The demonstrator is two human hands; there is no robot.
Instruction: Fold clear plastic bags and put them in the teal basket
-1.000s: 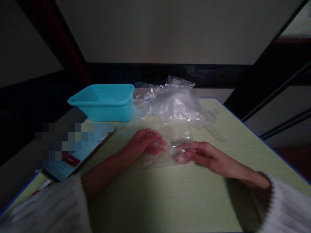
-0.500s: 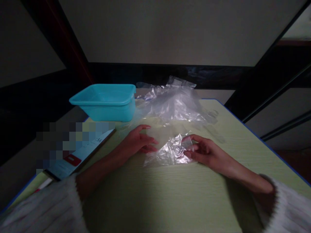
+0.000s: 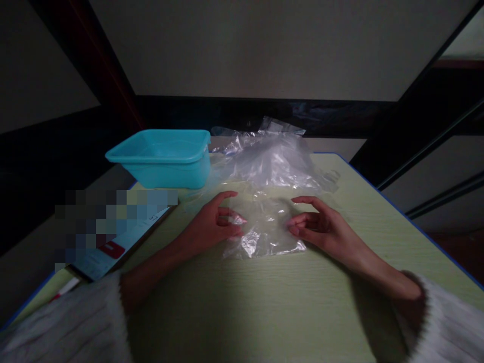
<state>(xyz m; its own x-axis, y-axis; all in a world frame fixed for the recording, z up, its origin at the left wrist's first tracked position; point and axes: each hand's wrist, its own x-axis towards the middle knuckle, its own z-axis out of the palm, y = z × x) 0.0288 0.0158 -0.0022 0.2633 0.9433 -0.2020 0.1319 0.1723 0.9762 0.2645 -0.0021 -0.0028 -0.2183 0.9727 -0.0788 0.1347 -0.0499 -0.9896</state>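
From the head view, my left hand [image 3: 209, 222] curves at the clear plastic bag's [image 3: 268, 222] left edge, index finger spread away, fingertips meeting the film. My right hand [image 3: 323, 222] mirrors it at the right edge, thumb near the middle fingers; whether either pinches, I can't tell. The bag lies on the table [image 3: 242, 312], before a plastic heap [image 3: 276, 159].

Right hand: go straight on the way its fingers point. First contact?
Likely the small clear bag between the hands: the right hand's fingers point across it. Depth is unclear; they may already touch its edge.
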